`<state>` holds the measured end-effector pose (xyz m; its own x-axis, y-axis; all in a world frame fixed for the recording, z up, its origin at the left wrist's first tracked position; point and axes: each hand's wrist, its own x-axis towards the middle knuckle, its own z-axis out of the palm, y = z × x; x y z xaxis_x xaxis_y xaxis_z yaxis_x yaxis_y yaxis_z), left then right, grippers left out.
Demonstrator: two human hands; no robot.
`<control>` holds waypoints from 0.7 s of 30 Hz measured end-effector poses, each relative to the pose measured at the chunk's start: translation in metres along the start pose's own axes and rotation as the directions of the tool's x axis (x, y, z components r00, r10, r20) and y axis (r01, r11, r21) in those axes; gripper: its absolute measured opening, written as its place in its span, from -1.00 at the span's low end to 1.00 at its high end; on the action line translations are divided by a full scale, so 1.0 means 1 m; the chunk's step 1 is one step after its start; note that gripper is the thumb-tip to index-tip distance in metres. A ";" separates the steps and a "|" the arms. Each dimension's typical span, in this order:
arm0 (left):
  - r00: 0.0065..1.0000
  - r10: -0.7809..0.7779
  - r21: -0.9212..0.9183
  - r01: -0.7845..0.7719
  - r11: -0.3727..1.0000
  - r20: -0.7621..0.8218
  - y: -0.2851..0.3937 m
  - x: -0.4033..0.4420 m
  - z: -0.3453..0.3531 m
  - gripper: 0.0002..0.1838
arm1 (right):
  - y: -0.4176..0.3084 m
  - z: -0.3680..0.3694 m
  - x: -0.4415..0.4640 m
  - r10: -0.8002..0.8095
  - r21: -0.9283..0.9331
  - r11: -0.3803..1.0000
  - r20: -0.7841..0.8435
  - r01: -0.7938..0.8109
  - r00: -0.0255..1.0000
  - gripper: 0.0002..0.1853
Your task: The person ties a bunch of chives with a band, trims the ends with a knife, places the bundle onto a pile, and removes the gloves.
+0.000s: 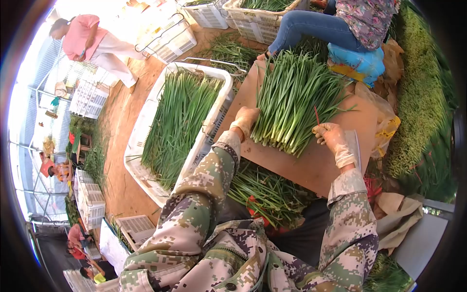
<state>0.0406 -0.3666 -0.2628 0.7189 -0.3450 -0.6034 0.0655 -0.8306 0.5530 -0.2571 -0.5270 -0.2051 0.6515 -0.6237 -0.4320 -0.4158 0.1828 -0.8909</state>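
A thick bunch of long green chives (294, 100) lies on a brown board (277, 163), its pale cut ends towards me. My right hand (333, 138), in a thin glove, is beside the bunch's right edge. Its fingers are pinched on a thin red tie (316, 116), which sticks up against the leaves. My gloved left hand (245, 121) is curled closed at the bunch's left edge. Whatever its fingers hold is hidden. The part of the tie under or behind the bunch does not show.
A white crate (134, 158) full of chives stands left of the board. More loose chives (272, 194) lie below it, near my lap. A person in jeans (311, 29) sits beyond the board. Another person (92, 44) is at upper left. Green stalks (413, 97) are heaped at right.
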 end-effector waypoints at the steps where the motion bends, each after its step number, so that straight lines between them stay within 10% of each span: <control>1: 0.992 0.123 -0.024 -0.123 0.992 -0.020 -0.008 0.004 0.004 -0.46 | 0.001 0.001 0.000 -0.002 -0.009 1.000 0.005 0.002 1.000 -0.79; 5: 0.993 0.065 -0.204 -0.084 0.975 -0.101 -0.008 0.004 0.021 -0.50 | 0.003 0.006 0.000 0.012 -0.041 0.999 0.031 -0.011 0.999 -0.79; 13: 0.891 0.371 0.047 -0.372 0.927 -0.262 -0.008 -0.054 0.043 -0.63 | 0.005 0.006 0.003 -0.058 -0.337 0.941 -0.113 0.017 0.992 -0.78; 21: 0.922 0.155 -0.384 -0.295 0.875 -0.356 -0.010 -0.037 0.034 -0.71 | 0.008 0.012 0.007 -0.218 -0.560 0.822 -0.139 0.105 0.966 -0.74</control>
<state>-0.0099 -0.3607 -0.2654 0.9189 -0.2912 -0.2663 0.1107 -0.4575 0.8823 -0.2482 -0.5203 -0.2172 0.6314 -0.7483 -0.2036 -0.6289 -0.3405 -0.6990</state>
